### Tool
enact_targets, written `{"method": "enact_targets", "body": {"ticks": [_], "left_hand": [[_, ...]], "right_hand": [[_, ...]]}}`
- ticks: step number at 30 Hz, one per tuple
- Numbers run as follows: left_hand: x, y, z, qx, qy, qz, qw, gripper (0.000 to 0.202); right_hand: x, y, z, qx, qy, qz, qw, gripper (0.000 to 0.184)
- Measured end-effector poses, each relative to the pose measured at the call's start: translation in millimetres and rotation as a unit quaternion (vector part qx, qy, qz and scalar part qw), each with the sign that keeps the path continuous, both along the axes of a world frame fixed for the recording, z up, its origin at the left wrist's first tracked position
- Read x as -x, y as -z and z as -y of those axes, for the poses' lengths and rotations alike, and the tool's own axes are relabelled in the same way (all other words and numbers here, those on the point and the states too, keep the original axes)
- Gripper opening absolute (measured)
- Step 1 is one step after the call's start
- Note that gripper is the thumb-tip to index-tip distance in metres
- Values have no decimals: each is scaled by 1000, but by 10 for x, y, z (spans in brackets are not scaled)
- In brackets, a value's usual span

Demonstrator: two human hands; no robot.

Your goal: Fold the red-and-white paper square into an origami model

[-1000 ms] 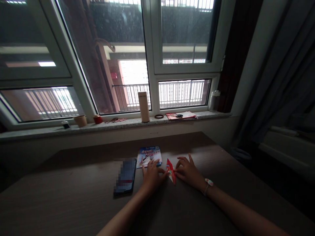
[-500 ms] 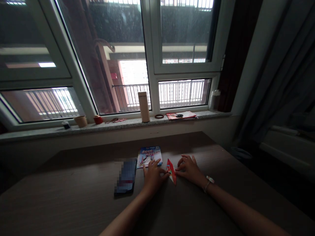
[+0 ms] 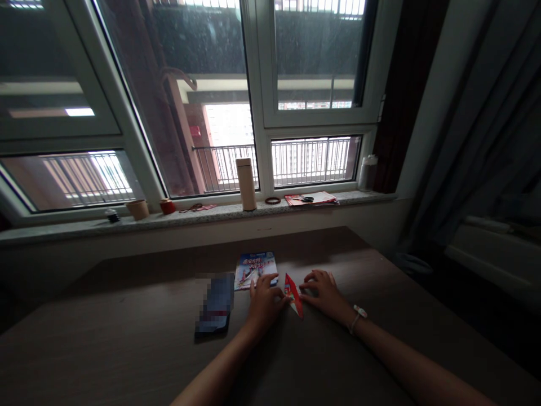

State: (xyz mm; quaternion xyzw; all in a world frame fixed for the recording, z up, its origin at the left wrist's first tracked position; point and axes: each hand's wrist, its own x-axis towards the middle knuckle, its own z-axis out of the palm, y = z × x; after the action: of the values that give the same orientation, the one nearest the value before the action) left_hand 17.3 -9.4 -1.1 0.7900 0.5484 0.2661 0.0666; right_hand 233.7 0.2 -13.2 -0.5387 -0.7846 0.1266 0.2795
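Observation:
A small folded piece of red paper (image 3: 293, 296) lies on the dark wooden table (image 3: 127, 349), narrow and pointed toward me. My left hand (image 3: 264, 304) rests on the table at its left edge, fingers curled and pinching the paper's side. On the other side my right hand (image 3: 325, 293) has its fingertips pressed on the paper's right edge. A bracelet sits on my right wrist.
A blue printed booklet (image 3: 255, 267) lies just beyond my left hand, a dark phone (image 3: 216, 304) to its left. On the stone windowsill (image 3: 63, 228) stand a tall pale flask (image 3: 246, 184), small cups (image 3: 138, 208), red papers with scissors (image 3: 310, 198) and a bottle (image 3: 367, 172). Curtains hang at right.
My right hand's fingers have drawn together and flattened onto the paper's right edge. The left hand and the paper have barely shifted.

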Motion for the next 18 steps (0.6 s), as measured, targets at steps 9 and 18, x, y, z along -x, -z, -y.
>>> {"method": "enact_targets", "body": {"ticks": [9,18], "left_hand": [[1,80,-54,-47,-33,17,998,40],[22,108,-81,-32,-43,33,998,10]], "right_hand": [[29,-24,32,2,-46,-8,999,19],[38,-25,43,0,-50,3,999,19]]}}
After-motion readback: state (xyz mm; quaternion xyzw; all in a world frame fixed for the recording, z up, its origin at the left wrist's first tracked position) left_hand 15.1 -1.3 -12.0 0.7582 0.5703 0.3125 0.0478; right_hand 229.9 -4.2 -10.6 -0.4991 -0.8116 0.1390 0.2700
